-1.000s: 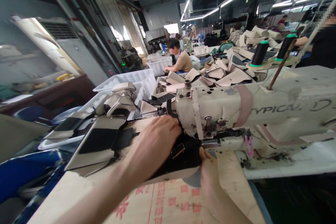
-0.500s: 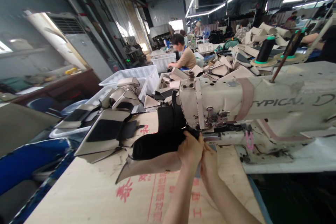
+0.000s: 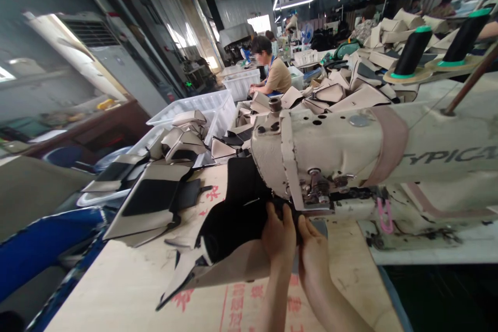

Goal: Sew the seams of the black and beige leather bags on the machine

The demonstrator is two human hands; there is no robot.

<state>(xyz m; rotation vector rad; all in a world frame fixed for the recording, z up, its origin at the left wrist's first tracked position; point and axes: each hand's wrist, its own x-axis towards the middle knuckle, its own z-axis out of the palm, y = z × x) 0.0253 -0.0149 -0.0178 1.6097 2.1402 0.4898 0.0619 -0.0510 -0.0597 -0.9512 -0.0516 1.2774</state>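
A beige and black shoe upper piece point(image 3: 229, 228) lies under the head of a cream sewing machine point(image 3: 350, 150) marked TYPICAL. My left hand point(image 3: 279, 236) grips the black part of the piece just left of the needle area, fingers curled over its edge. My right hand point(image 3: 313, 249) sits close beside it, thumb and fingers pinching the same piece right below the presser foot. The piece's beige tail hangs out to the lower left over the table.
More beige and black cut pieces point(image 3: 151, 199) lie stacked at the left, with white plastic crates point(image 3: 202, 109) behind. Two black thread cones point(image 3: 412, 52) stand on the machine. A seated person point(image 3: 272, 70) works further back. The cardboard-covered table point(image 3: 128, 290) carries red print.
My left hand came back from reaching over the piece and now grips it beside my right hand. The piece has swung out, its tail pointing lower left. The view has moved closer.
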